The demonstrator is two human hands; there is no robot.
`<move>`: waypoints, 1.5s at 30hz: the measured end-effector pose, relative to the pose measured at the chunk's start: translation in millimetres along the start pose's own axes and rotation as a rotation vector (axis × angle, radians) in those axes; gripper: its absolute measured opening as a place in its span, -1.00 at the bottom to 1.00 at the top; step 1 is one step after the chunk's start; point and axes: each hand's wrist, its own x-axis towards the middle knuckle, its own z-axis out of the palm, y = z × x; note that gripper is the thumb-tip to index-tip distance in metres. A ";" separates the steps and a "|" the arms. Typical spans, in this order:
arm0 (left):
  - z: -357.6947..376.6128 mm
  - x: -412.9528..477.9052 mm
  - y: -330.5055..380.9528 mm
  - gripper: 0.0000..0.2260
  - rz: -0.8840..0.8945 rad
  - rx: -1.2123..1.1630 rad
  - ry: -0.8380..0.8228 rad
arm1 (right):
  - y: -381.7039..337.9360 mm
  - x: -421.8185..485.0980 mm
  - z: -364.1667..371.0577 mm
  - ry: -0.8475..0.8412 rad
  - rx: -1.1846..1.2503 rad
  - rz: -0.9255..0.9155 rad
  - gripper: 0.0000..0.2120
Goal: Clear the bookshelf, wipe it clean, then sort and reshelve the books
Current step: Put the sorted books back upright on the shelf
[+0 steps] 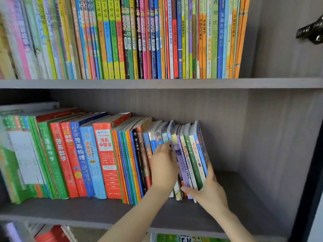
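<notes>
Grey bookshelf [157, 83], seen close. The top row of books [132, 41] is packed upright, thin bright spines filling most of the width, with a narrow gap at the right end. On the middle shelf [253, 203] the middle row of books [103, 163] runs from the far left to a little past centre: large red, blue and green volumes at left, thinner ones toward the right; the shelf's right part is bare board. At the row's right end stands a bundle of slim books [192, 154], tops tilted toward the rest of the row, bottoms on the shelf board. The left hand [164, 170] lies against the spines just left of the bundle, its fingers fairly straight, their tips slipped into the gap between row and bundle and hidden there. The right hand [209, 187] grips the bundle low down, thumb [187, 189] across the front lower edges, fingers wrapped behind the rightmost blue cover. A black clip-like object [312, 30] juts in at upper right; what it is cannot be told. More books [192, 238] show on the shelf below.
</notes>
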 end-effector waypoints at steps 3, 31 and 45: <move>8.9 2.7 2.7 -0.71 0.029 0.047 0.008 | -7.1 2.9 4.0 0.141 -0.051 -0.028 0.11; 4.2 16.6 30.3 -0.82 -0.145 0.138 -0.099 | -11.0 0.1 18.2 0.152 0.115 -0.078 -0.08; -38.4 59.5 10.5 -0.46 0.270 0.481 -0.183 | 4.4 9.4 6.5 -0.133 0.246 -0.178 0.02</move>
